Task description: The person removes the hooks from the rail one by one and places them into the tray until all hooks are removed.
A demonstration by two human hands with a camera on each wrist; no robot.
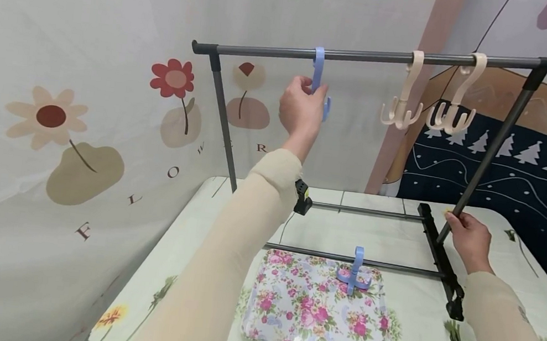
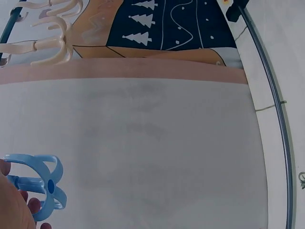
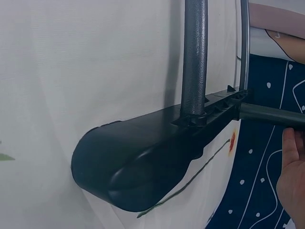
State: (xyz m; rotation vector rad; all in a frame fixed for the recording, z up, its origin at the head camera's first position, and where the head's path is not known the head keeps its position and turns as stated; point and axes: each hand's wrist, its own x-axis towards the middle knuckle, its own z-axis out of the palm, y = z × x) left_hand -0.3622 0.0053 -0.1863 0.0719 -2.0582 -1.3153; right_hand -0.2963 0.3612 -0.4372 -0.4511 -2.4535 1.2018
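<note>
A blue multi-prong hook (image 1: 318, 67) is looped over the top bar (image 1: 266, 53) of a dark metal rack. My left hand (image 1: 302, 107) pinches its stem just below the bar, partly hiding the hook. In the left wrist view the curved prongs of that blue hook (image 2: 50, 187) stick out past the fingertips. Low on the rack's right upright (image 1: 493, 146), my right hand (image 1: 470, 241) grips the tube. The right wrist view shows the fingers of the right hand (image 3: 291, 176) at this tube (image 3: 271, 117), above the black base foot (image 3: 143, 162).
Two cream hooks (image 1: 403, 103) hang farther right on the bar. A second blue hook (image 1: 354, 279) lies on a folded floral-print sheet (image 1: 305, 301) in front of the rack. The flower-patterned table (image 1: 186, 283) carries everything, with a printed curtain (image 1: 94, 18) behind it.
</note>
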